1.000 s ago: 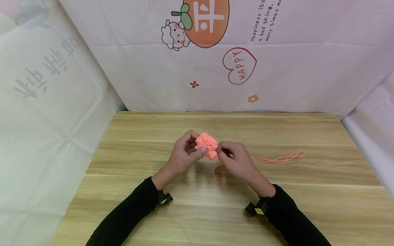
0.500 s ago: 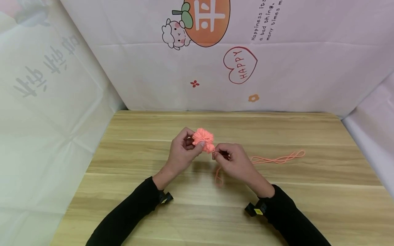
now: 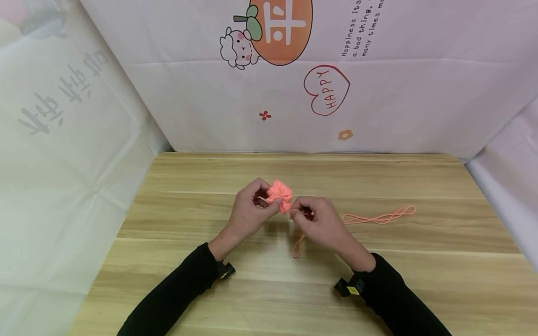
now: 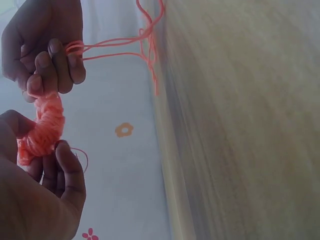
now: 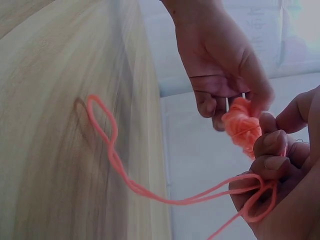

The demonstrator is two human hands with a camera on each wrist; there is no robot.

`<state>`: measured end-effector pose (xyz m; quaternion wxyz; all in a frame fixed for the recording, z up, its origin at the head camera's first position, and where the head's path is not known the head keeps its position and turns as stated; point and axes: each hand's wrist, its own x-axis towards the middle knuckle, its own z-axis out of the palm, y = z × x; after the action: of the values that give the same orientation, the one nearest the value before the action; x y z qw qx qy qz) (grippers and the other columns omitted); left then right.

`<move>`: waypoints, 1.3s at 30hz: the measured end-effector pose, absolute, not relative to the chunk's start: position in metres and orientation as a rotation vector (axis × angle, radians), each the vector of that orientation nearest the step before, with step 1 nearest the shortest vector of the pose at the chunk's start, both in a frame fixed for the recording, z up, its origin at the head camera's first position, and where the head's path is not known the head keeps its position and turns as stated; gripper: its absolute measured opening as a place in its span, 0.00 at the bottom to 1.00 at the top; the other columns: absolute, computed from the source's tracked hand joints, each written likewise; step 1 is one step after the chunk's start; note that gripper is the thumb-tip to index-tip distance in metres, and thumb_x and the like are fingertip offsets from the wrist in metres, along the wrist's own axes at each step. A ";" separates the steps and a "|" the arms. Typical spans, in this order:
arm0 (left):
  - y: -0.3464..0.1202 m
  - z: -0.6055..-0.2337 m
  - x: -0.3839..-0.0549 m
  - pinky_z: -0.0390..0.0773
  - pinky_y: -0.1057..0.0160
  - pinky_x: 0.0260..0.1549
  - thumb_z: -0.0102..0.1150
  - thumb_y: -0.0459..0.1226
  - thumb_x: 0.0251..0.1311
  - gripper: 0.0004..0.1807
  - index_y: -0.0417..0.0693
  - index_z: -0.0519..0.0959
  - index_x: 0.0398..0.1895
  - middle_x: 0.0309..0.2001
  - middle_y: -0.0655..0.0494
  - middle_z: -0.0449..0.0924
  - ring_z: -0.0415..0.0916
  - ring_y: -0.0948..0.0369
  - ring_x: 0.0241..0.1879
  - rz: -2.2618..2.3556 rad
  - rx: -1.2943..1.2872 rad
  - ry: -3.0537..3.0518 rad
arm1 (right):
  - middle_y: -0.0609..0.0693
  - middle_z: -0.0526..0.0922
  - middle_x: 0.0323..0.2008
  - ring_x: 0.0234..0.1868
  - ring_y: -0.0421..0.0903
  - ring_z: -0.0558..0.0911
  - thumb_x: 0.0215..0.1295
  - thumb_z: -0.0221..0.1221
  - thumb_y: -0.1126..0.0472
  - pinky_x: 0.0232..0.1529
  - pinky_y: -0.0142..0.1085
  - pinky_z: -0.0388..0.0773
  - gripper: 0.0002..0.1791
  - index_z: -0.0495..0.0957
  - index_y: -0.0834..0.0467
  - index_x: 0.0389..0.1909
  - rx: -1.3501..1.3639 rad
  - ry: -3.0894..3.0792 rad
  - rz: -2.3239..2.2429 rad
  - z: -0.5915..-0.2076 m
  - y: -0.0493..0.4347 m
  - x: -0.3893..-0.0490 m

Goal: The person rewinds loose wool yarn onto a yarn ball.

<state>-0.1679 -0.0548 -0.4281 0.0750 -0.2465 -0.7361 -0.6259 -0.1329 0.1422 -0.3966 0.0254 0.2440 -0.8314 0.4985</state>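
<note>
Here, a coral yarn bundle (image 3: 279,191) held up over a wood-grain bench (image 3: 273,298)

The bench spreads wide, pale brown with darker streaks. A white backdrop (image 3: 403,112) rises behind its far edge, printed with an orange fruit (image 3: 290,51), a sheep (image 3: 229,49), a red heart outline (image 3: 350,85) lettered HAPPY and two small flowers. A white sheet (image 3: 84,168) covers the left side.

Both black sleeves (image 3: 172,289) reach in from the near side, each with a small dark camera (image 3: 346,287) at the wrist. The left hand (image 3: 249,210) clamps the bundle, thumb in front and fingers behind. The right hand (image 3: 322,220) touches the bundle's lower right edge, its thumb and forefinger together; exactly what the tips pinch is hidden. Its other fingers curl over loose strands (image 5: 165,201). One loop (image 3: 296,256) hangs below the right hand, and a longer twisted length (image 3: 387,218) extends to its right.
</note>
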 end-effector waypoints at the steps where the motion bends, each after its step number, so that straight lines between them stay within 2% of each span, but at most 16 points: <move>1: -0.055 -0.428 -0.168 0.81 0.54 0.31 0.64 0.25 0.54 0.10 0.36 0.74 0.37 0.37 0.48 0.77 0.77 0.56 0.35 -1.880 -0.749 -2.211 | 0.45 0.71 0.17 0.16 0.37 0.62 0.61 0.53 0.75 0.17 0.28 0.58 0.14 0.79 0.54 0.26 0.752 -2.573 1.539 -0.396 0.142 -0.133; 5: -0.054 -0.429 -0.168 0.82 0.52 0.31 0.63 0.23 0.53 0.09 0.35 0.75 0.37 0.38 0.46 0.78 0.79 0.57 0.34 -1.903 -0.774 -2.233 | 0.46 0.72 0.19 0.16 0.37 0.61 0.62 0.53 0.74 0.18 0.28 0.58 0.14 0.80 0.53 0.28 0.751 -2.576 1.550 -0.395 0.143 -0.132; 9: -0.054 -0.428 -0.166 0.80 0.59 0.26 0.63 0.25 0.54 0.08 0.37 0.75 0.36 0.35 0.48 0.80 0.78 0.58 0.28 -1.894 -0.783 -2.303 | 0.47 0.72 0.19 0.17 0.37 0.60 0.64 0.53 0.74 0.19 0.29 0.58 0.13 0.80 0.54 0.28 0.740 -2.590 1.550 -0.393 0.144 -0.131; 14: -0.054 -0.430 -0.165 0.74 0.64 0.23 0.64 0.26 0.55 0.08 0.40 0.75 0.36 0.31 0.52 0.78 0.72 0.56 0.25 -1.846 -0.830 -2.380 | 0.47 0.73 0.20 0.17 0.37 0.60 0.64 0.55 0.72 0.19 0.28 0.57 0.09 0.80 0.59 0.29 0.723 -2.620 1.550 -0.391 0.143 -0.131; 17: -0.054 -0.438 -0.168 0.72 0.65 0.22 0.63 0.27 0.55 0.09 0.44 0.74 0.35 0.30 0.55 0.75 0.70 0.57 0.25 -1.828 -0.853 -2.426 | 0.47 0.73 0.20 0.17 0.38 0.61 0.66 0.55 0.71 0.19 0.28 0.57 0.08 0.80 0.60 0.30 0.731 -2.628 1.549 -0.391 0.143 -0.132; 23: -0.056 -0.460 -0.179 0.73 0.66 0.24 0.64 0.32 0.55 0.10 0.52 0.74 0.36 0.33 0.59 0.76 0.72 0.63 0.27 -1.870 -0.914 -2.470 | 0.49 0.71 0.20 0.17 0.42 0.62 0.69 0.54 0.70 0.19 0.31 0.59 0.07 0.78 0.61 0.31 0.809 -2.588 1.538 -0.395 0.146 -0.135; 28: -0.056 -0.461 -0.180 0.74 0.66 0.24 0.64 0.32 0.57 0.09 0.51 0.75 0.37 0.34 0.57 0.77 0.74 0.62 0.28 -1.953 -0.968 -2.455 | 0.52 0.75 0.23 0.18 0.45 0.64 0.70 0.54 0.69 0.19 0.33 0.61 0.06 0.78 0.62 0.34 0.828 -2.571 1.504 -0.408 0.150 -0.141; 35: -0.055 -0.452 -0.177 0.71 0.66 0.23 0.61 0.27 0.58 0.07 0.42 0.74 0.36 0.32 0.51 0.74 0.70 0.57 0.26 -2.052 -1.043 -2.412 | 0.44 0.74 0.25 0.19 0.41 0.64 0.72 0.54 0.60 0.19 0.33 0.61 0.05 0.78 0.53 0.39 0.829 -2.547 1.445 -0.429 0.158 -0.152; 39: -0.055 -0.437 -0.172 0.73 0.65 0.24 0.58 0.25 0.59 0.05 0.37 0.74 0.36 0.33 0.48 0.75 0.72 0.55 0.27 -2.135 -1.109 -2.374 | 0.43 0.73 0.25 0.19 0.40 0.64 0.73 0.53 0.56 0.19 0.33 0.62 0.06 0.78 0.50 0.39 0.829 -2.528 1.422 -0.430 0.159 -0.153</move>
<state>-0.1717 -0.0549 -0.4372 -0.1189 -0.3258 -0.6974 -0.6271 -0.1532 0.1593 -0.4300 0.0625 0.2743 -0.8363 0.4706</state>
